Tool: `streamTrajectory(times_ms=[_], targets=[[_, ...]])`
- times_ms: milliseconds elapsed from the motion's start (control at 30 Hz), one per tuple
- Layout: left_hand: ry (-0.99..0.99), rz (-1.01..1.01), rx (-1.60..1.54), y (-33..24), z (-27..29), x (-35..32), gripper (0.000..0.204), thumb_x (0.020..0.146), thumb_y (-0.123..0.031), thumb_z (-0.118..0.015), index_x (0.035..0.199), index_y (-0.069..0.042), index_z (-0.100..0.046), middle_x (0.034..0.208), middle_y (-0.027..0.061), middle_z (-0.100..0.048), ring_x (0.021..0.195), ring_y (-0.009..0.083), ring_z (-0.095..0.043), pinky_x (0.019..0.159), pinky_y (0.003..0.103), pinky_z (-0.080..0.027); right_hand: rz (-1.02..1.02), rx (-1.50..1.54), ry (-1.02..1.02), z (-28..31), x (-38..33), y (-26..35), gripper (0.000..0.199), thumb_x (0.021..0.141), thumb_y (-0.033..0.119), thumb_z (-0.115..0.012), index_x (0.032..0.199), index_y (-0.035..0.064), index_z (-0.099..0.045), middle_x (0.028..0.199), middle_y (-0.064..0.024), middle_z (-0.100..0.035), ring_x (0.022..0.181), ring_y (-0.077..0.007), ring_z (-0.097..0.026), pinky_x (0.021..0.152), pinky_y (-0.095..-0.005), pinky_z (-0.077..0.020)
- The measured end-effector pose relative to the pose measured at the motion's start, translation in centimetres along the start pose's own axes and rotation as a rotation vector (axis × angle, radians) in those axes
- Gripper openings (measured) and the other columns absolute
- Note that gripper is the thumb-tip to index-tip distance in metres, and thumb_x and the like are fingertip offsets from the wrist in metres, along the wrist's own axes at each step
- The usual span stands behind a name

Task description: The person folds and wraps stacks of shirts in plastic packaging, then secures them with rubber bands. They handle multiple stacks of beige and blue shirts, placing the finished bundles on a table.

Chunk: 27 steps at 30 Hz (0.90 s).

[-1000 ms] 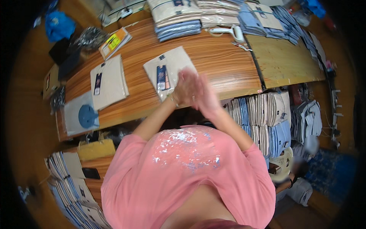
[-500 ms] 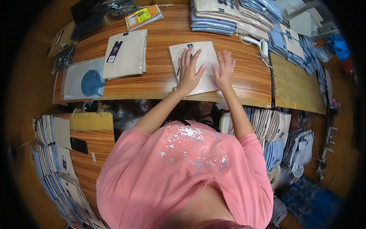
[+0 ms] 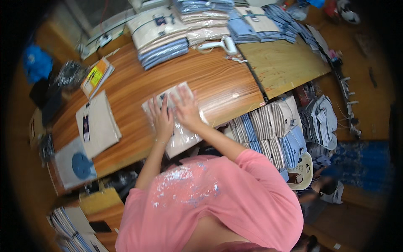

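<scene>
A folded cream garment in a clear plastic bag (image 3: 181, 142) lies on the wood-grain table (image 3: 218, 90), near its front edge. My left hand (image 3: 162, 122) rests flat on the bag's left part, fingers stretched out. Close beside it, my right hand (image 3: 187, 109) lies on the upper part with its fingers apart and slightly blurred. Both hands are open and press on the plastic without gripping it. To the left is another folded cream garment (image 3: 100, 128) with a dark tag. A blue round piece (image 3: 82, 165) sits on a clear plastic sheet (image 3: 63, 161) beside that garment.
Bagged cream and blue garments (image 3: 161, 31) are stacked at the back, near a white-handled roller (image 3: 228, 45). An orange-and-white booklet (image 3: 97, 77) lies back left. Striped and blue garments (image 3: 268, 134) are piled below the table at right, by a cream basket (image 3: 305, 172).
The view has turned, so the table now slants. My right hand has moved from the bag's right edge onto its upper part, closer to my left hand, which stays on the bag.
</scene>
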State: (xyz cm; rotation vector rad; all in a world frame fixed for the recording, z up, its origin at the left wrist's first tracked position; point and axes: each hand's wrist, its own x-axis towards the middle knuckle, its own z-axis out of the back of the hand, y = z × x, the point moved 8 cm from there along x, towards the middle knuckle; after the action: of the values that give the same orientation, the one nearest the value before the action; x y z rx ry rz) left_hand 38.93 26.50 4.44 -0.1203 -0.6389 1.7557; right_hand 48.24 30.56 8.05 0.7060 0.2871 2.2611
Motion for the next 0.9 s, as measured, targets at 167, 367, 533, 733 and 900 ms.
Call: streamTrajectory(times_ms=[167,367,533,733,900], targets=[[0.118,0.072,0.175,0.9,-3.3,0.3,0.048,0.09,-0.027,-0.041,0.137,-0.017,-0.039,0.148,0.0143,-0.019,0.136,0.0416,-0.01,0.101,0.068,-0.005,-0.02,-0.089,0.191,-5.8,-0.5,-2.6,0.054,0.089,0.028,-0.041,0.138,0.0063,-0.034,0.145,-0.015,-0.028,0.137,-0.0302,-0.019,0.109,-0.0521,-0.0119],[0.19,0.076,0.201,1.3,-4.4,0.1,0.051,0.092,-0.026,-0.039,0.141,-0.017,-0.031,0.151,0.0109,-0.014,0.138,0.0389,-0.004,0.101,0.067,-0.003,-0.065,-0.049,0.244,-5.5,-1.1,-2.7,0.054,0.089,0.028,-0.041,0.138,0.0061,-0.033,0.143,-0.016,-0.03,0.136,-0.0296,-0.019,0.109,-0.0522,-0.0127],[0.213,0.09,0.202,1.5,-5.1,0.3,0.052,0.092,-0.027,-0.039,0.142,-0.018,-0.03,0.15,0.0104,-0.015,0.138,0.0378,-0.005,0.101,0.067,-0.002,-0.091,-0.057,0.294,-6.2,-0.9,-3.3,0.055,0.089,0.028,-0.039,0.139,0.0067,-0.032,0.145,-0.0152,-0.028,0.137,-0.0297,-0.019,0.109,-0.052,-0.0111],[0.162,0.061,0.197,2.1,-5.0,0.2,0.05,0.09,-0.027,-0.041,0.139,-0.017,-0.035,0.149,0.0113,-0.018,0.137,0.0391,-0.008,0.1,0.068,-0.005,-0.084,-0.159,0.338,-7.4,-1.2,-3.4,0.056,0.088,0.03,-0.037,0.141,0.0099,-0.029,0.147,-0.0128,-0.024,0.138,-0.0281,-0.015,0.109,-0.053,-0.0095],[0.149,0.086,0.158,2.3,-4.6,0.1,0.049,0.09,-0.026,-0.041,0.139,-0.019,-0.035,0.149,0.0111,-0.018,0.137,0.0394,-0.009,0.099,0.069,-0.006,-0.074,-0.101,0.292,-7.2,-1.1,-2.9,0.052,0.091,0.027,-0.035,0.139,0.008,-0.032,0.147,-0.0136,-0.024,0.138,-0.0286,-0.016,0.109,-0.0528,-0.0089]])
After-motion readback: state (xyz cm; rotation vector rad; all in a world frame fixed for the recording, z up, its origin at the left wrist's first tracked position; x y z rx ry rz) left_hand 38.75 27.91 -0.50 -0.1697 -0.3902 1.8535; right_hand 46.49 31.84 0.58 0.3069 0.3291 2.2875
